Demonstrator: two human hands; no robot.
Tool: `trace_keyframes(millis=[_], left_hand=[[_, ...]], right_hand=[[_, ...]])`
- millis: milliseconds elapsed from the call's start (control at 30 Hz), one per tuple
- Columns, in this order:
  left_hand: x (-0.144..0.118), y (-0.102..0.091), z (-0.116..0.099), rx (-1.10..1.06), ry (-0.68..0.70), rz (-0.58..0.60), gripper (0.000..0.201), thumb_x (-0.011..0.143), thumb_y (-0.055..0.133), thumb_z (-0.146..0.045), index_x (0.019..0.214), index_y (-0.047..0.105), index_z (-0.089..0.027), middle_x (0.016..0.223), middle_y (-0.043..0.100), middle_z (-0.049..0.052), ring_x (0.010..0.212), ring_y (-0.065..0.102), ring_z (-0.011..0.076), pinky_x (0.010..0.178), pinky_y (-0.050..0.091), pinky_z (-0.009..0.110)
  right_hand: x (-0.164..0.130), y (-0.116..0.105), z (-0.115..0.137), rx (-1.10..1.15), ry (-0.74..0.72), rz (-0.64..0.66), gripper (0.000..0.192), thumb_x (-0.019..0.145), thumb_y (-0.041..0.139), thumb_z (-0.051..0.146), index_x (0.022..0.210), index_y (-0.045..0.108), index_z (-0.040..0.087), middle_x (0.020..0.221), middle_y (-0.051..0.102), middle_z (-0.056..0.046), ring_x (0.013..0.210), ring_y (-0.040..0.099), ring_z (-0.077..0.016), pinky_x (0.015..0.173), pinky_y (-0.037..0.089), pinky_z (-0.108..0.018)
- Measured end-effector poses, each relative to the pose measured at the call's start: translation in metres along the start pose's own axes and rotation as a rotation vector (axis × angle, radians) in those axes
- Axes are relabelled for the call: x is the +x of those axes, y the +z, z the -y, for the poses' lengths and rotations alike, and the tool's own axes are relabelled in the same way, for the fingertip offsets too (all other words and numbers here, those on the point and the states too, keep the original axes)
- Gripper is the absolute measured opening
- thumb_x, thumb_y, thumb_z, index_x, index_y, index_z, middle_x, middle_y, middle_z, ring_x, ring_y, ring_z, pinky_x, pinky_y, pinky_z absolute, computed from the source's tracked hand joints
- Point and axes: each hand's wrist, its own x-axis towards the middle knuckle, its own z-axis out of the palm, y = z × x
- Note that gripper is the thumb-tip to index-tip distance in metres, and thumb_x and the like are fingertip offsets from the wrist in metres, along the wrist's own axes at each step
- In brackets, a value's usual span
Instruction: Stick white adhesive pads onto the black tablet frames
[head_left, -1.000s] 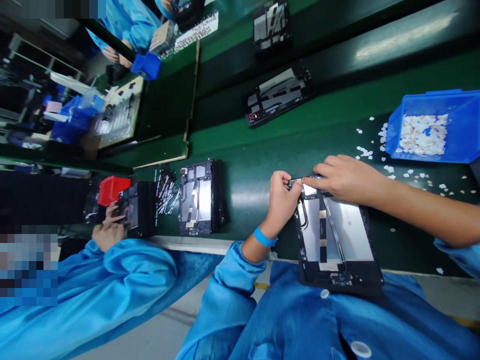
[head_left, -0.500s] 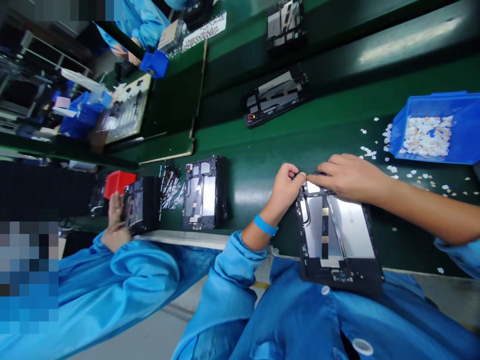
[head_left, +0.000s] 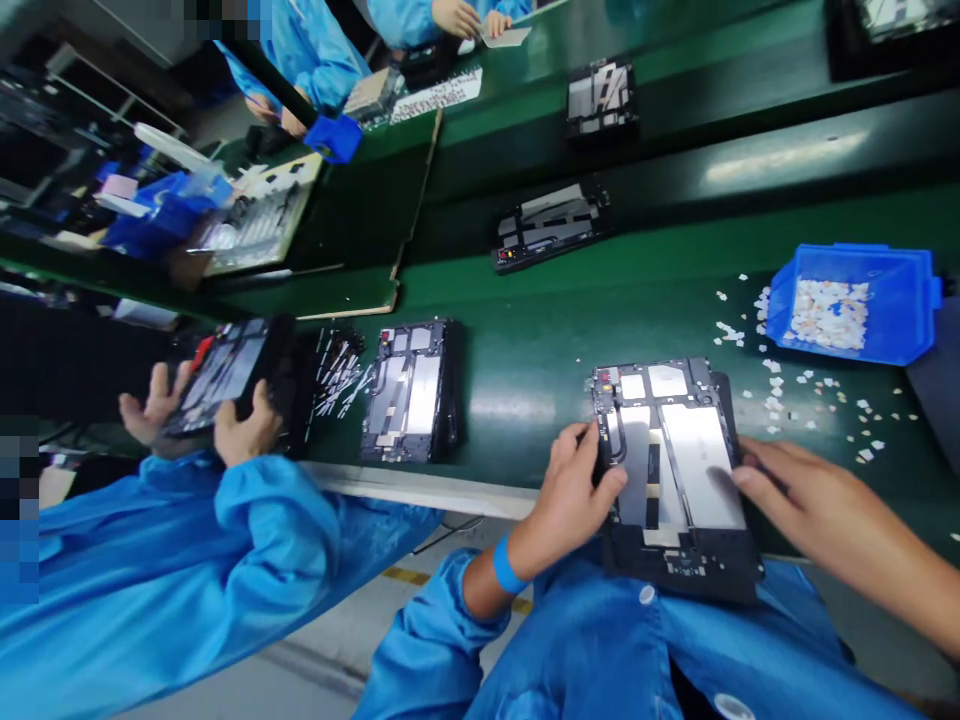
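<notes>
At far left, a co-worker's blue sleeves (head_left: 281, 510) border the pale front edge (head_left: 420, 491) of a green workbench (head_left: 510, 375). Stacked devices (head_left: 420, 395) stand near that edge, and open surface runs from them to the left hand (head_left: 577, 490), closed around one side of an opened tablet (head_left: 705, 450) reaching past the bench's front. The right hand (head_left: 814, 495) clasps the opposite side, thumb on top; beyond, white scraps (head_left: 775, 381) crowd a blue bin (head_left: 904, 310).
</notes>
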Motion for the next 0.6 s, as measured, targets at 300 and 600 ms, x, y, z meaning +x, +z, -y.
trace_keyframes(millis=[300,600], left_hand=[[0.012,-0.138,0.043,-0.375,-0.219,-0.334,0.077,0.098,0.061,-0.044,0.168,0.035,-0.027,0.166,0.049,0.007,0.145,0.056,0.0290,0.116,0.053,0.039],[0.024,-0.305,0.153,-0.151,-0.559,-0.498,0.067,0.067,0.086,-0.039,0.129,0.070,-0.019,0.116,0.077,0.008,0.113,0.069,0.0327,0.099,0.059,0.048]], right_hand=[[0.152,-0.012,0.074,0.539,-0.132,0.154,0.036,0.099,0.062,0.043,0.126,0.072,0.021,0.099,0.074,-0.009,0.083,0.070,-0.0239,0.077,0.060,-0.040],[0.428,0.014,0.085,1.055,0.469,-0.053,0.034,0.100,0.070,0.036,0.126,0.065,0.014,0.117,0.068,-0.009,0.094,0.068,-0.0191,0.080,0.060,-0.037]])
